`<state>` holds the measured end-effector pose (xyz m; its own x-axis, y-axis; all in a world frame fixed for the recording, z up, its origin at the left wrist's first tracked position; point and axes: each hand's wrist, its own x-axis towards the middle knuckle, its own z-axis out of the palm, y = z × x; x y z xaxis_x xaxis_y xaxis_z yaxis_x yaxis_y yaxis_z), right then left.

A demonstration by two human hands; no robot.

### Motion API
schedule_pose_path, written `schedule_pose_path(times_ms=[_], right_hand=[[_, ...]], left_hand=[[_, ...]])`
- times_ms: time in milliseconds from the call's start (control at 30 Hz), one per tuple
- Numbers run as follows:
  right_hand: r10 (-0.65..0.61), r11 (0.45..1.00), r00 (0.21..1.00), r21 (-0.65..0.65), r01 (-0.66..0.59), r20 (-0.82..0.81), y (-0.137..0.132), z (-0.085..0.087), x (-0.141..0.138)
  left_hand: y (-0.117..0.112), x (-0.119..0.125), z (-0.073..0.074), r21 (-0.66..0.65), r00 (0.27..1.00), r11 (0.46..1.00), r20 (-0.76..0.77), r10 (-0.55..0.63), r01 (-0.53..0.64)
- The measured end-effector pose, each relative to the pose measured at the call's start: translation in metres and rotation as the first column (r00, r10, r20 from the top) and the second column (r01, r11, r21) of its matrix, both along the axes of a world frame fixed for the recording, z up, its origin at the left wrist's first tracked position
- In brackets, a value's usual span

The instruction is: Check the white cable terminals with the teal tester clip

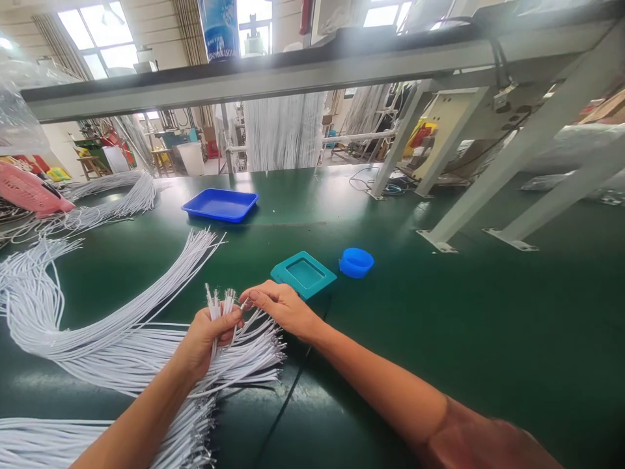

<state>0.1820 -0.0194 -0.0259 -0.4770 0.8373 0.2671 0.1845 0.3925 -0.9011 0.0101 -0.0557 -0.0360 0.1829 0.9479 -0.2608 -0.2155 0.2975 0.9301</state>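
Note:
My left hand point(215, 332) is closed round a small bunch of white cables point(225, 301), whose stripped, metallic-looking ends point up. Right beside it, my right hand point(280, 306) pinches the end of a single white cable between thumb and fingertips. Under and around both hands lies a thick bundle of white cables point(161, 355), its ends fanned out to the right. Another bundle point(161, 286) curves away behind my left hand. A teal square tray point(317, 281) sits just beyond my right hand, with a round blue bowl point(356, 262) to its right.
A blue rectangular tray point(222, 205) stands farther back on the dark green tabletop point(463, 339). More cables point(117, 198) and a pink object point(32, 189) lie at the far left. Metal frame legs point(469, 202) stand on the table at right, under a long beam point(219, 85).

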Motion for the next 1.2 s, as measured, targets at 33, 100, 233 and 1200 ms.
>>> schedule_pose_path(times_ms=[33,100,233,1200], right_hand=[[-0.012,0.999,1.000,-0.041,0.011,-0.015,-0.001,-0.001,-0.002],[-0.057,0.986,0.994,-0.164,0.042,-0.091,-0.004,-0.004,-0.005],[-0.110,0.919,0.936,-0.393,-0.033,-0.335,-0.008,-0.010,-0.011],[-0.405,0.760,0.825,0.647,0.065,0.394,0.010,-0.022,0.007]], left_hand=[[0.000,0.001,0.000,0.003,1.000,1.000,-0.014,0.006,-0.006],[-0.001,0.002,-0.001,0.017,0.999,1.000,-0.039,0.019,-0.019],[-0.002,0.003,-0.003,0.085,0.998,0.996,-0.059,0.026,-0.021],[0.008,0.003,-0.010,0.025,1.000,1.000,0.017,-0.018,0.017]])
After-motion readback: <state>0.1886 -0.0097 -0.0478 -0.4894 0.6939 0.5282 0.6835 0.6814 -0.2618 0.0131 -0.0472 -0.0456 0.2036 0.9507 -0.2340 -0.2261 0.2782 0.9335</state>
